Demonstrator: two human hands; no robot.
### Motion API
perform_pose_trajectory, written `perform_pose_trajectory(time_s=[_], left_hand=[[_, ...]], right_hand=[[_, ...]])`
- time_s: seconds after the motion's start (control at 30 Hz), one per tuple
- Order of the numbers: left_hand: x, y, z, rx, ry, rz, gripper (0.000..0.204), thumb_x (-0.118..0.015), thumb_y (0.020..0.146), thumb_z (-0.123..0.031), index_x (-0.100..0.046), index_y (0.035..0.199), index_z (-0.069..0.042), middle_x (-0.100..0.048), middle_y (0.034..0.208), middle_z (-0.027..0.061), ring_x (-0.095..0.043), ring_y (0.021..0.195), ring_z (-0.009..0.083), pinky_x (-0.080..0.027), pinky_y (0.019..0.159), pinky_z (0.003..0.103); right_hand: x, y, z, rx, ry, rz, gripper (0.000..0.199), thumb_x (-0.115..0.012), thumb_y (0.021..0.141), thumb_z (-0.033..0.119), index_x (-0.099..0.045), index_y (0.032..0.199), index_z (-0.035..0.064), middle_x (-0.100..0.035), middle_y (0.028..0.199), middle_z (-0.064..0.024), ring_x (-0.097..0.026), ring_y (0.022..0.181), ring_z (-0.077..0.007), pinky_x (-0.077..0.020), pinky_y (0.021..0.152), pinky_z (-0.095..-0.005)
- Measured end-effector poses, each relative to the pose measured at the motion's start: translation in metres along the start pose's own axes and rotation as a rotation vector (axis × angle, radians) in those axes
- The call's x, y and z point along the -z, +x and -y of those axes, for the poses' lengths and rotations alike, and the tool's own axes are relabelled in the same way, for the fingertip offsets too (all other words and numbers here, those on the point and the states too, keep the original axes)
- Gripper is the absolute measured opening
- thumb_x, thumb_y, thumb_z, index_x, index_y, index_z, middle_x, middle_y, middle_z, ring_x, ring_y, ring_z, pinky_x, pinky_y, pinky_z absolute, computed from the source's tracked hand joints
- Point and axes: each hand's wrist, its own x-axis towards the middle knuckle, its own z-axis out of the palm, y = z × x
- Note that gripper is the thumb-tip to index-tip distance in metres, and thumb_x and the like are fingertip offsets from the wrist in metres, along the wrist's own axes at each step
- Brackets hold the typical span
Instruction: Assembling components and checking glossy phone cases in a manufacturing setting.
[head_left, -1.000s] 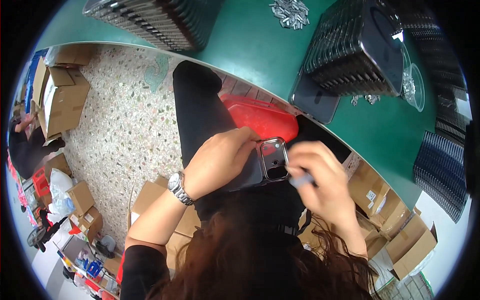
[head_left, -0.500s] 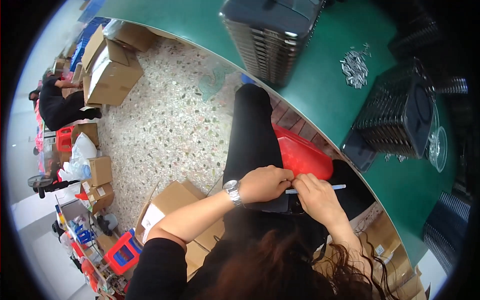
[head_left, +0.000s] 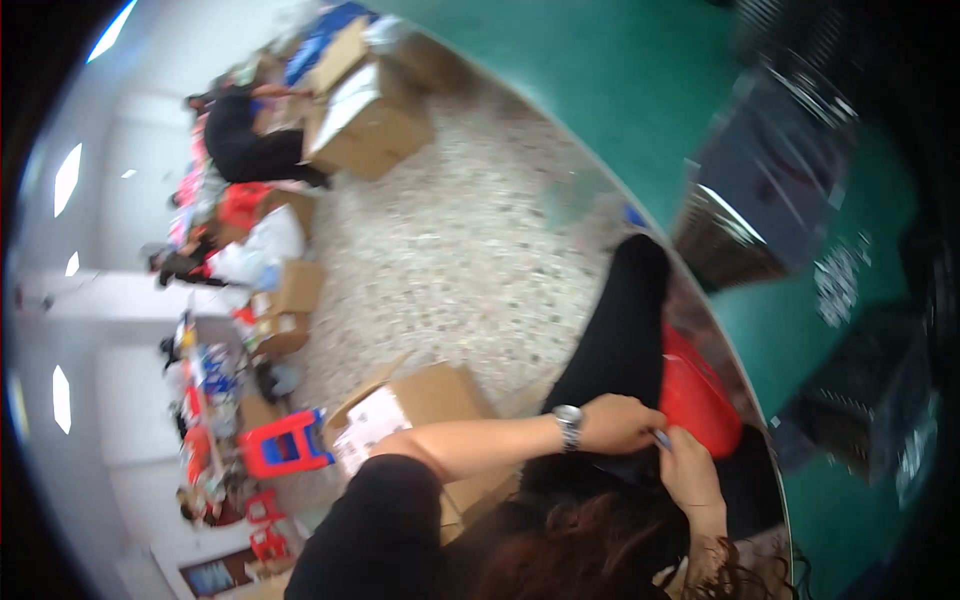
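My left hand [head_left: 622,424], with a silver wristwatch [head_left: 569,427] at its wrist, is closed above my lap, its fingertips meeting those of my right hand. What the left fingers hold, if anything, is hidden. My right hand [head_left: 693,472] is closed around a thin pale pen-like stick [head_left: 662,438], whose bluish end shows between the two hands. Beneath them my lap is dark and blurred, and I cannot make out what lies there.
The green table [head_left: 640,110] curves along my right. On it are a stack of dark trays [head_left: 770,170], a pile of small silvery pieces [head_left: 838,280] and another dark stack [head_left: 865,390]. A red plastic seat [head_left: 698,395] is beside my leg. Cardboard boxes [head_left: 375,130] and a bending person [head_left: 245,135] are left.
The view has swung left, so the scene sits further right and is blurred. Both hands stay together over my lap; the pen-like stick has turned and shows less of its length.
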Motion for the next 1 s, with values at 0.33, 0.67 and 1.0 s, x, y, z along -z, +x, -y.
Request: perform_pose_trajectory(time_s=[0.33, 0.67, 1.0], left_hand=[[-0.01, -0.005, 0.013, 0.047, 0.061, -0.041, 0.017, -0.066, 0.088, -0.021, -0.064, 0.09, -0.004, -0.072, 0.085, 0.0155, -0.071, 0.081, 0.0361, -0.057, 0.072, 0.048], [-0.015, 0.0, 0.013, -0.021, 0.124, -0.091, 0.018, -0.066, 0.089, -0.021, -0.065, 0.094, -0.004, -0.072, 0.086, 0.0144, -0.072, 0.081, 0.0338, -0.058, 0.071, 0.045], [-0.022, 0.009, 0.019, -0.114, 0.338, -0.148, 0.011, -0.065, 0.086, -0.016, -0.064, 0.09, -0.005, -0.071, 0.086, 0.0121, -0.073, 0.082, 0.0304, -0.059, 0.071, 0.042]], right_hand=[[-0.004, 0.018, 0.0, 0.003, 0.108, 0.116, 0.009, -0.057, 0.096, 0.004, -0.058, 0.103, -0.001, -0.064, 0.098, -0.0245, -0.063, 0.09, -0.0491, -0.0502, 0.076, -0.0553], [-0.001, 0.011, 0.001, -0.042, -0.241, 0.203, 0.036, -0.05, 0.104, 0.021, -0.059, 0.131, -0.0007, -0.066, 0.112, -0.0168, -0.064, 0.109, -0.0371, -0.0522, 0.084, -0.0511], [-0.023, 0.02, -0.012, -0.178, -0.187, 0.111, 0.023, -0.047, 0.101, 0.017, -0.065, 0.104, 0.0029, -0.07, 0.1, -0.0186, -0.07, 0.087, -0.0412, -0.0546, 0.077, -0.054]])
